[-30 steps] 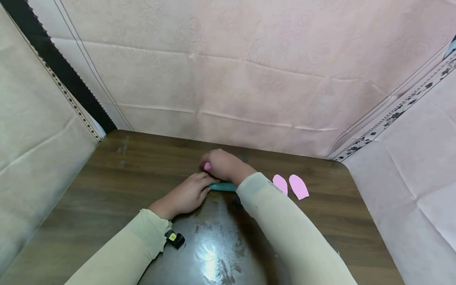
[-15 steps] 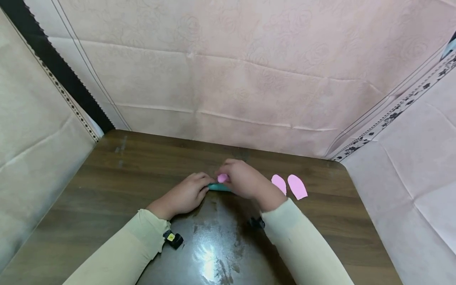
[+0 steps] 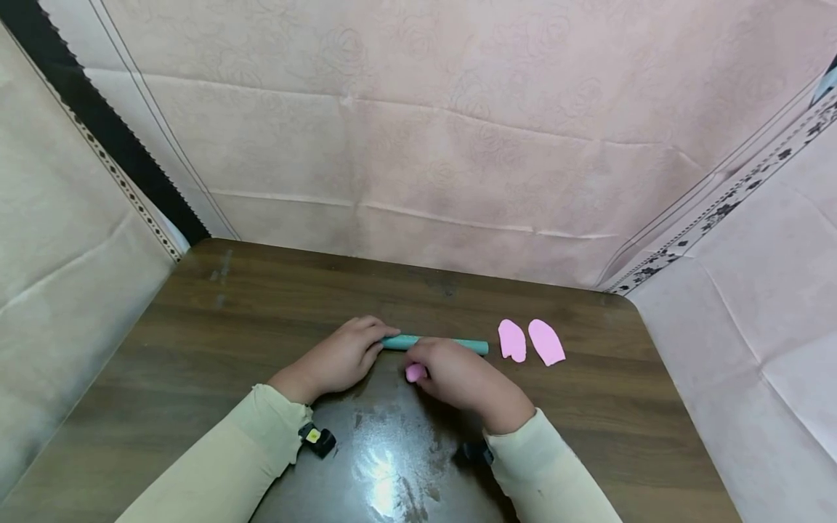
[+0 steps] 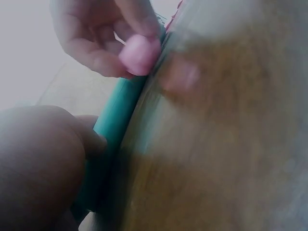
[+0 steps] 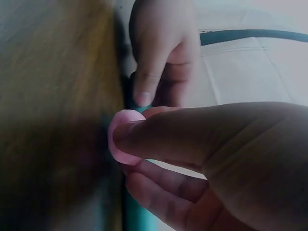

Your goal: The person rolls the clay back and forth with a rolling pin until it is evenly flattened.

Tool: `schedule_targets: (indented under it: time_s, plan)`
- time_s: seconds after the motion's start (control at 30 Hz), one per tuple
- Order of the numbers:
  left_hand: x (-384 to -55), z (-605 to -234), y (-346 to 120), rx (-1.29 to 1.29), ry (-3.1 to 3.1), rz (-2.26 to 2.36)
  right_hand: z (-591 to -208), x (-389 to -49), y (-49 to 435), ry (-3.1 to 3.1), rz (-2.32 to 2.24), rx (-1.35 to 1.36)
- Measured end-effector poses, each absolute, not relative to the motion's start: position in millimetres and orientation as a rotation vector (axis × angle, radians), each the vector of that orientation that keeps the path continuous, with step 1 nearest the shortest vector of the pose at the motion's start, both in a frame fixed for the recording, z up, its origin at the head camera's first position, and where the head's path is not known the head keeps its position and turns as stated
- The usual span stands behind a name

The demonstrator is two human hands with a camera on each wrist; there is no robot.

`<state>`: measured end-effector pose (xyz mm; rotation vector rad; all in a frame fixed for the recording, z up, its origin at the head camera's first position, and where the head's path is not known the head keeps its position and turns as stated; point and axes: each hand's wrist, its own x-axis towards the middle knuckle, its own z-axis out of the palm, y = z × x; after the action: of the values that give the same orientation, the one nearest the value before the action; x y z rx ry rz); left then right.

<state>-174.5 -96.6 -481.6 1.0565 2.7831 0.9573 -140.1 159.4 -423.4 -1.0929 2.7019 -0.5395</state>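
A teal rod lies crosswise on the wooden table; whether it is hollow cannot be told. My left hand grips its left part, thumb on the near side and fingers on the far side. Just in front of the rod's middle, my right hand pinches a small rounded pink piece between thumb and fingers. In the right wrist view the thumb lies across this pink piece, which looks like a petal. Two flat pink petal-shaped pieces, a left one and a right one, lie beyond the rod's right end.
The brown wooden table has a shiny dark patch at its near middle. Pale patterned cloth hangs behind it and along both sides. A black wrist camera sits at the left cuff.
My right hand has come from beyond the rod over to its near side, towards me and rightward, still pinching the pink piece. The left hand keeps its grip on the rod.
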Motion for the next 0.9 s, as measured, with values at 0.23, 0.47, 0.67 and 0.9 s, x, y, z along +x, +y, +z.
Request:
schedule_targets:
  time_s: [0.23,0.47,0.67,0.9]
  plan:
    - [-173.9,-481.3,-96.0,1.039,2.779,0.970,-428.9,-141.1,162.0,2.663,-0.622,-1.091]
    - [-171.8,-482.6,-94.7,1.051,2.786,0.942,-433.3,-140.2,167.9,2.648,-0.661,-1.112]
    - [-170.9,-482.8,-93.3,1.050,2.798,0.910,-429.5,-143.4,184.2,2.690,-0.761,-0.984]
    - [-170.9,-475.8,-92.4,1.082,2.865,0.749,-430.6,-154.5,201.6,2.960,-0.437,-0.787]
